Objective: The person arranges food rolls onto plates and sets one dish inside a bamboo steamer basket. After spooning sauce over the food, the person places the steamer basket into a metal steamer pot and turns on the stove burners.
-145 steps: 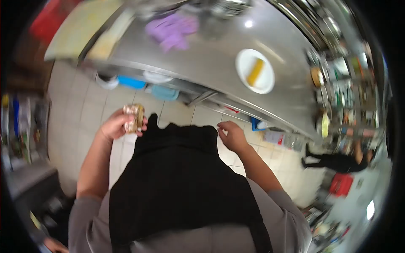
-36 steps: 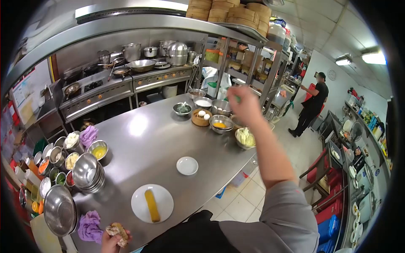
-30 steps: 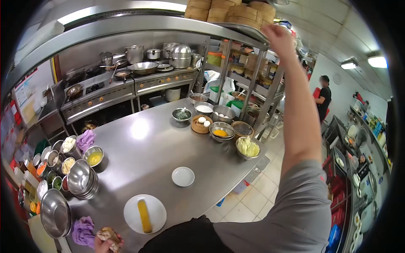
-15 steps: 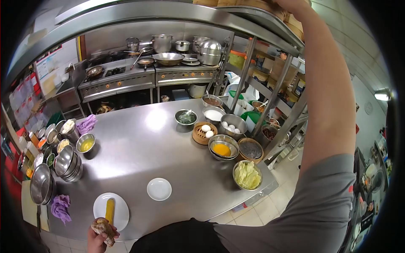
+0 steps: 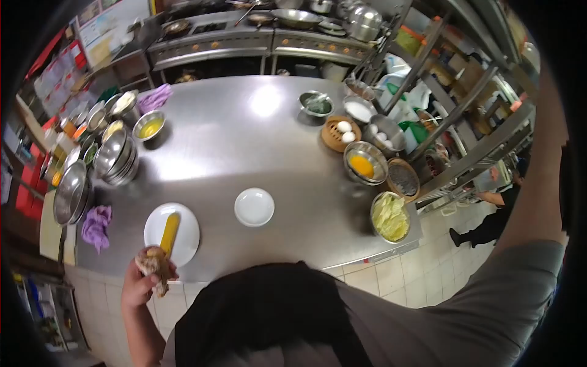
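Observation:
My left hand (image 5: 138, 286) is closed around a knobbly brown piece of food (image 5: 155, 268), whose exact kind I cannot make out. It is held over the near edge of a white oval plate (image 5: 190, 238). On that plate lies a long yellow strip of food (image 5: 171, 229), its lower end hidden behind the brown piece. To the right, a small round white plate (image 5: 254, 207) rests on the steel table (image 5: 214, 134). My right arm (image 5: 547, 177) is raised along the right edge of the view; its hand is out of frame.
Stacked steel bowls (image 5: 114, 153) and a purple cloth (image 5: 96, 227) stand at the left. Along the right are a bowl of cabbage leaves (image 5: 390, 217), beaten egg (image 5: 361, 165), and eggs on a bamboo steamer base (image 5: 333, 136). Another person (image 5: 486, 229) is beyond the shelf posts (image 5: 471, 98).
The view has tilted down and shifted, so the overhead shelf with bamboo steamers and my right hand have left the frame. My left hand still holds the brown piece near the oval plate.

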Motion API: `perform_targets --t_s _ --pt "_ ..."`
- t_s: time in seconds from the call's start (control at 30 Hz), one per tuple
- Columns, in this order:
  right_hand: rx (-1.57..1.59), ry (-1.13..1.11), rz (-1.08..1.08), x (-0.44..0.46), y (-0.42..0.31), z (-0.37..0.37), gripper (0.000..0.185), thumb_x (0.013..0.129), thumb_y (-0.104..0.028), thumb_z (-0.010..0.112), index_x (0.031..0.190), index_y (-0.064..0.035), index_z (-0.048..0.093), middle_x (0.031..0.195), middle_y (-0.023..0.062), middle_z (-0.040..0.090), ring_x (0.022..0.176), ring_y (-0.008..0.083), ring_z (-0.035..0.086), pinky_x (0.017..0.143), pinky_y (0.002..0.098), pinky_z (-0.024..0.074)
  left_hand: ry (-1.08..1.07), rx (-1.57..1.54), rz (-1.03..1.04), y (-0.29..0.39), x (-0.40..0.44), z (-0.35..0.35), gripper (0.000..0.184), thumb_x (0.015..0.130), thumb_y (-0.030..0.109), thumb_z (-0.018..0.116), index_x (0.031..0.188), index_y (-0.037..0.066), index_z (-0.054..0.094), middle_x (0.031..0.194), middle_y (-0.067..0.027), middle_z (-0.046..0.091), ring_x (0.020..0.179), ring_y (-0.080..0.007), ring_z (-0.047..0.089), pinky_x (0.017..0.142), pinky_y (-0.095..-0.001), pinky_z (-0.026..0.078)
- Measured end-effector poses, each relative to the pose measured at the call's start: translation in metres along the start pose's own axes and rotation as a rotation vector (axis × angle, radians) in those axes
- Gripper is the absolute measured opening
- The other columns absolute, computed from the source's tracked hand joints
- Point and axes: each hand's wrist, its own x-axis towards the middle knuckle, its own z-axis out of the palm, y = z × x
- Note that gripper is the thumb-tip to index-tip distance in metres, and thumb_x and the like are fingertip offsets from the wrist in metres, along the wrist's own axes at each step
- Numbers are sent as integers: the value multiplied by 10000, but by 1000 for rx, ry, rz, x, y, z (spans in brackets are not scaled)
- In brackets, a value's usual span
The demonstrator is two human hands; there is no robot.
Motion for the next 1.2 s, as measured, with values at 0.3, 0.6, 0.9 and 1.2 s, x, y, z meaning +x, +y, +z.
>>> perform_targets --t_s 0.3,0.6,0.9,1.2 --pt "195 -98 63 70 44 -13 354 778 -385 732 1040 -157 662 977 -13 639 942 142 544 765 365 401 -108 68 -20 -5 22 -15 767 784 461 822 1306 -7 509 973 -155 671 737 -183 659 609 -274 537" --pt "138 -198 127 72 35 -23 476 773 -407 728 1134 -107 654 1015 26 646 925 155 566 831 335 429 -111 56 -47 -11 39 -29 778 792 431 817 1346 4 477 1011 -151 679 826 -233 689 631 -298 554" --pt "217 -57 118 82 71 -16 647 709 -596 790 1081 -82 661 1007 60 651 928 183 591 825 360 444 -46 -111 -25 -23 49 -33 675 689 174 773 1236 -49 449 900 -251 667 725 -360 704 645 -429 608" --pt "6 -9 52 80 33 -8 775 632 -611 852 1058 2 648 969 123 654 926 230 627 811 369 495 -58 -109 -66 -18 51 -31 655 672 115 755 1230 -51 454 910 -262 664 721 -374 704 651 -450 602"
